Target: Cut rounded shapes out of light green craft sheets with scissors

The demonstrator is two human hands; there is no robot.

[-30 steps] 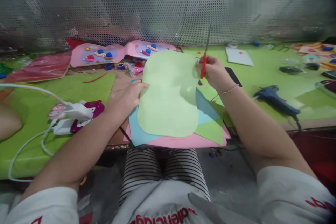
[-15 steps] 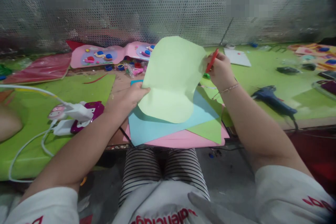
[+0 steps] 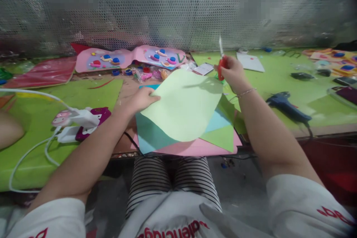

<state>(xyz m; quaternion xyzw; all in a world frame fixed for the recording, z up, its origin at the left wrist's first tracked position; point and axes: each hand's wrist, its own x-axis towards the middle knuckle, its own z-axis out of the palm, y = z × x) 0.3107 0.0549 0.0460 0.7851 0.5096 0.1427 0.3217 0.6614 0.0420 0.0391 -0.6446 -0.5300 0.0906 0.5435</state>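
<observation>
Your left hand (image 3: 145, 97) has its thumb over the left edge of the pale green sheet (image 3: 186, 108) and the fingers tucked beneath, a narrow pinch that probably steadies it by one side and leaves its face uncovered. The sheet bows and is tilted over the middle of the work area, its shadow falling on the light blue sheet (image 3: 150, 134) below. Your right hand (image 3: 234, 74) has its fingers closed around the red-handled scissors (image 3: 222, 67), the blades pointing up and to the far side, likely so that they stay off the sheet. Whether those fingers also touch the sheet's far right edge, you cannot tell from here.

Under the blue, a brighter green piece (image 3: 223, 138) shows at the right and a pink sheet (image 3: 178, 148) along the near edge; the overlap seems to form a loose pile.

The tabletop (image 3: 323, 100) is covered in bright green at left and right, with bare brown between. To the right lies a dark blue glue gun (image 3: 288, 106); to the left, white plugs (image 3: 83, 118) with trailing cables. Decorated pink panels (image 3: 129, 57) lie on the far side, before a perforated metal screen (image 3: 167, 18). Below the near edge, a grey floor (image 3: 237, 193) shows beside your striped legwear.
</observation>
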